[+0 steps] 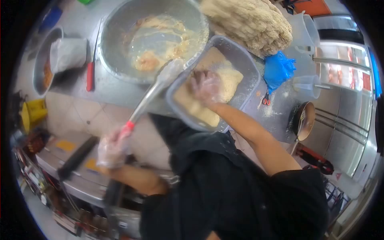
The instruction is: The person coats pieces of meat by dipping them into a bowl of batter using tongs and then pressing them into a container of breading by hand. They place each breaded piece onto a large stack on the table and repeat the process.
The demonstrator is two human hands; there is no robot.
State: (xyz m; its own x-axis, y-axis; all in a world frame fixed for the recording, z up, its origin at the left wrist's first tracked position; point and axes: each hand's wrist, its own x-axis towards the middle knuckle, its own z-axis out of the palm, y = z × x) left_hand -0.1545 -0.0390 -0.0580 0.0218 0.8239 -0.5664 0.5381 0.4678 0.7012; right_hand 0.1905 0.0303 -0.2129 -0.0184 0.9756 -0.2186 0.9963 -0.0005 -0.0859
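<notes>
My left hand, in a clear plastic glove, is closed round the red handle of metal tongs. The tongs' pale-coated tips reach the rim between a large metal bowl and a grey plastic tub. In the bowl lie a wet, pale mixture and a pinkish lump. My right hand, also gloved, is down inside the tub, its fingers apart on pale breadcrumbs. A crumb-covered piece seems to lie beside that hand.
Behind the tub rises a big heap of breaded pieces. A blue plastic bag, orange-handled scissors and a clear jug stand to the right. A red-handled knife and an oval metal dish lie left.
</notes>
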